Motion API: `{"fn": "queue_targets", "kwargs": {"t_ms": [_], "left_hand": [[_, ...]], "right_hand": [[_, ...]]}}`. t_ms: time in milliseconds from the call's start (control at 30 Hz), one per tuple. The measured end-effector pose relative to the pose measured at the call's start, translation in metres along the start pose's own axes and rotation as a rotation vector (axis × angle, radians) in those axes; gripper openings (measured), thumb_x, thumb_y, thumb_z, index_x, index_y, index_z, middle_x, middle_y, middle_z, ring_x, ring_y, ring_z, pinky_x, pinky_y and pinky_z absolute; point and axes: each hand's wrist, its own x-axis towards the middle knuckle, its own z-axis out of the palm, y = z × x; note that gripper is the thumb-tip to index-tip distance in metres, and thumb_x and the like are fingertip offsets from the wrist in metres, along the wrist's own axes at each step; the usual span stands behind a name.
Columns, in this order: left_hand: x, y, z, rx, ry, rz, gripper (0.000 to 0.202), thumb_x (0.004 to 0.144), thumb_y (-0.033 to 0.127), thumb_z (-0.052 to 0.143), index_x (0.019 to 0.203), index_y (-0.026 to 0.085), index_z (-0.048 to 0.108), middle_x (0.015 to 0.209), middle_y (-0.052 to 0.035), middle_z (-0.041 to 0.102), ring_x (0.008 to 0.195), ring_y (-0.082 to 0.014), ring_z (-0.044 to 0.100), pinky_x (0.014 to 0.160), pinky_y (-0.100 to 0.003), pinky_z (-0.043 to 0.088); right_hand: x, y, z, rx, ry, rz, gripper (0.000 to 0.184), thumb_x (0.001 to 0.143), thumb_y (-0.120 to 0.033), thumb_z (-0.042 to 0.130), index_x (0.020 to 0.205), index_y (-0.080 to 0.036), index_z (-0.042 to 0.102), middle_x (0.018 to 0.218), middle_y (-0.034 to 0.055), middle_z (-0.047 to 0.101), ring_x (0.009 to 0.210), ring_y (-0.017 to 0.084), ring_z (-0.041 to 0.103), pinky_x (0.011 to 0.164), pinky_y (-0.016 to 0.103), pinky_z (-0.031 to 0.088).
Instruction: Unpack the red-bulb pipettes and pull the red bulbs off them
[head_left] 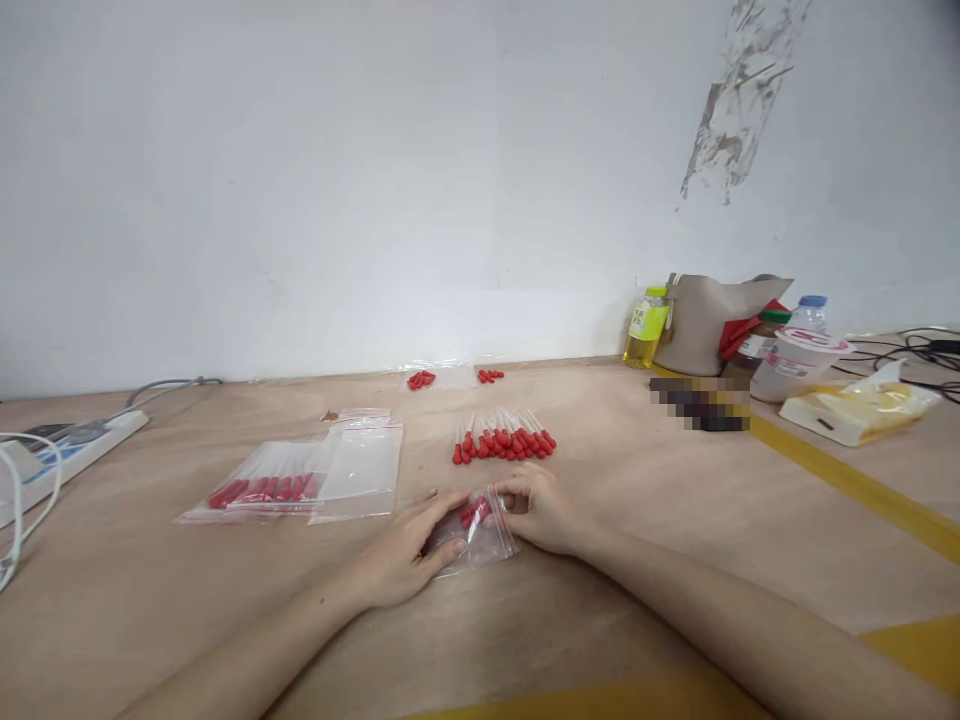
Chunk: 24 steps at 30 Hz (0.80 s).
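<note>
A small clear zip-lock bag (480, 550) with a red line along its mouth lies on the table, red dropper bulbs (474, 512) showing inside. My left hand (405, 550) is closed around the bag's left side, thumb at the front and fingers behind. At the mouth on the right, my right hand (540, 508) is pinched on the bag's edge; its fingertips are partly hidden by the plastic. Just beyond my hands, a row of droppers (506, 440) with red bulbs and pale tubes lies bulbs toward me.
Filled dropper bags (262, 485) lie left, beside flat zip-lock bags (360, 465). Loose red bulbs (421, 380) rest near the wall. A power strip (82, 450) stands far left. At right are a yellow-capped bottle (646, 328), a grey bag (712, 320), a cup (799, 365) and a tissue pack (855, 405).
</note>
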Motion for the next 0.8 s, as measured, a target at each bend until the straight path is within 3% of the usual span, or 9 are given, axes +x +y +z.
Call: {"fn": "queue_targets", "kwargs": {"t_ms": [200,433,633,800], "left_hand": [[-0.001,-0.002,0.001,0.053,-0.045,0.033,0.049,0.087,0.038,0.041,0.133,0.026,0.030,0.134,-0.0045,0.041,0.122,-0.0223,0.038,0.102,-0.042,0.030],[-0.001,-0.001,-0.002,0.008,-0.011,0.001,0.042,0.088,0.039,0.037,0.128,0.026,0.039,0.129,-0.0046,0.047,0.116,-0.0206,0.045,0.098,-0.038,0.036],[-0.005,-0.003,-0.011,0.031,-0.126,0.036,0.046,0.089,0.040,0.036,0.133,0.029,0.033,0.138,-0.0019,0.036,0.128,-0.0225,0.030,0.105,-0.043,0.024],[-0.006,-0.004,-0.018,0.021,-0.198,0.032,0.047,0.089,0.042,0.035,0.135,0.034,0.026,0.142,0.0015,0.027,0.132,-0.0209,0.020,0.108,-0.043,0.018]], "right_hand": [[-0.002,-0.001,0.005,-0.031,-0.088,0.000,0.025,0.072,-0.041,0.062,0.074,-0.017,0.063,0.061,-0.0008,0.052,0.064,0.013,0.045,0.061,0.024,0.033],[-0.007,-0.007,-0.001,0.184,-0.006,-0.004,0.023,0.059,-0.028,0.072,0.072,-0.017,0.057,0.072,-0.0016,0.055,0.069,0.011,0.048,0.063,0.022,0.037],[-0.007,-0.002,0.002,0.631,-0.182,0.140,0.023,0.065,-0.031,0.067,0.073,-0.017,0.052,0.063,-0.0041,0.052,0.057,0.007,0.047,0.054,0.020,0.038],[-0.006,0.011,-0.018,0.915,-0.225,0.342,0.035,0.064,-0.039,0.069,0.082,-0.017,0.048,0.062,-0.0053,0.054,0.049,0.007,0.052,0.043,0.018,0.037]]}}
